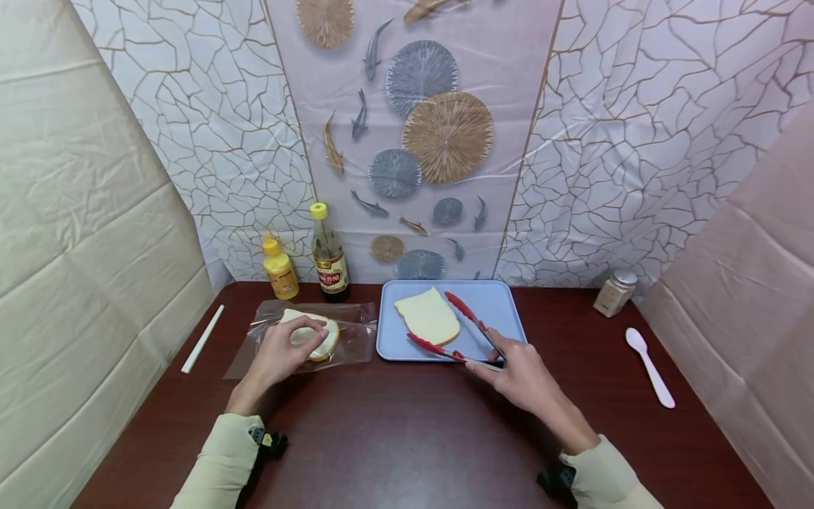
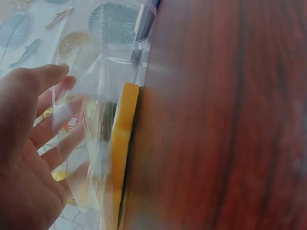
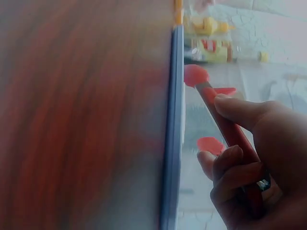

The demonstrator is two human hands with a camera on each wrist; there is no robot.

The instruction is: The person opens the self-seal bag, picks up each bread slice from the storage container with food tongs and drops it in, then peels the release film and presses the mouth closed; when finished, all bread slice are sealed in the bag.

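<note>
My left hand (image 1: 284, 348) pinches the upper film of a clear plastic bag (image 1: 360, 324) between thumb and forefinger. Inside the bag lies a slice of bread (image 1: 328, 343), partly covered by the hand; its brown crust (image 2: 122, 129) shows in the left wrist view. With my right hand (image 1: 523, 373) I grip red-tipped tongs (image 1: 467, 311), their arms spread apart. Between the tong tips another bread slice (image 1: 427, 315) lies flat on a light blue tray (image 1: 505, 307). One tong tip overlaps the slice's near edge, the other is beside its far right side.
Behind the bag stand a yellow squeeze bottle (image 1: 280, 268) and a dark sauce bottle (image 1: 330, 256). At far left lies a white stick (image 1: 203, 339). To the right are a small shaker jar (image 1: 615, 293) and a white spoon (image 1: 650, 367). Fabric walls (image 1: 591, 177) enclose the table.
</note>
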